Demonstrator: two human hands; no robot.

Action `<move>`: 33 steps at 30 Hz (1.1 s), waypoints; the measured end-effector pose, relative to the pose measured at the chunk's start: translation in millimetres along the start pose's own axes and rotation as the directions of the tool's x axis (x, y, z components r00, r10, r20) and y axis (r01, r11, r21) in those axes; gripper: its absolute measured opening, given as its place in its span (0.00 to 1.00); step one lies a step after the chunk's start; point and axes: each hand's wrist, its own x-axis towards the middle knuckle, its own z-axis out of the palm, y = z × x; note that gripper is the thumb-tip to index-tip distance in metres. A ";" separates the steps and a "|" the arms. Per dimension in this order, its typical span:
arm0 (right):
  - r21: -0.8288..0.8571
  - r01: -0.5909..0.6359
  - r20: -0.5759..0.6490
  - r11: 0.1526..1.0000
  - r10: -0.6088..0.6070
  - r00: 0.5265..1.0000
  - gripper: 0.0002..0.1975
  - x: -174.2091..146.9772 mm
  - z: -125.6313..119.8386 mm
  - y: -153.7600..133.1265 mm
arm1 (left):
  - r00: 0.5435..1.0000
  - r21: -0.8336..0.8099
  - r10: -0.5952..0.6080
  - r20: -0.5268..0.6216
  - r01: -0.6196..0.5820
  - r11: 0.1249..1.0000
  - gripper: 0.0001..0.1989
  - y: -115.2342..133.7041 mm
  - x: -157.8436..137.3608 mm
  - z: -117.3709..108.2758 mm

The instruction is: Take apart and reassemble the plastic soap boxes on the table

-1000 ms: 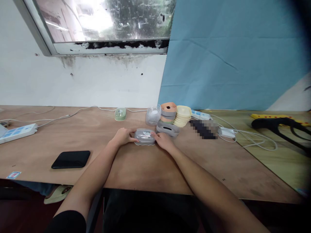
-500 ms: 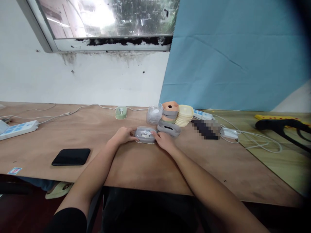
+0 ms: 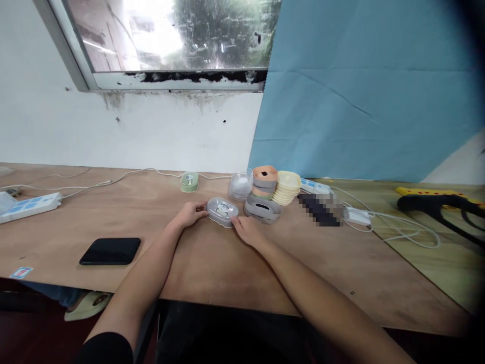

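Note:
A small oval grey box with a clear lid (image 3: 222, 210) and a round label on top rests on the table, its right end angled towards me. My left hand (image 3: 192, 214) pinches its left end between thumb and fingers. On the right end, my right hand (image 3: 247, 230) has its fingertips against the side. Just right of the box lie grey oval covers with a slot (image 3: 262, 208). Behind them is a stack of orange, grey and green covers (image 3: 264, 178), with clear lids (image 3: 240, 184) on its left and pale yellow trays (image 3: 287, 187) on its right.
A similar green box (image 3: 189, 182) stands at the back near a white cable. A black phone (image 3: 110, 251) lies left of my left arm. Power strips (image 3: 32, 206) and a white adapter (image 3: 356, 216) with coiled cable are at the sides. A person's foot shows below the table.
The grey box has turned so that its right end points nearer to me, and has shifted slightly left. Both hands moved with it. The camera view has tilted up a little.

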 end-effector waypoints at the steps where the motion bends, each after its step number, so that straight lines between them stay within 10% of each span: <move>1: -0.015 0.061 0.009 0.998 -0.061 0.998 0.31 -1.9 0.3 -3.0 | 0.998 0.024 -0.040 -0.052 0.041 0.999 0.26 -2.8 0.8 -1.4; 7: 0.032 0.228 0.049 0.973 -0.230 0.972 0.23 -8.5 0.4 -10.8 | 0.914 0.270 0.134 -0.383 -0.028 0.962 0.20 18.3 -2.8 5.4; 15: 0.078 0.235 0.035 0.969 -0.238 0.971 0.18 -6.4 1.6 -10.1 | 0.960 0.570 0.173 -0.218 -0.019 0.821 0.27 83.1 -13.2 50.1; 33: 0.138 0.268 0.038 0.953 -0.275 0.961 0.13 -10.7 -5.0 -9.5 | 0.975 0.715 0.168 -0.147 -0.012 0.699 0.28 36.4 28.2 19.9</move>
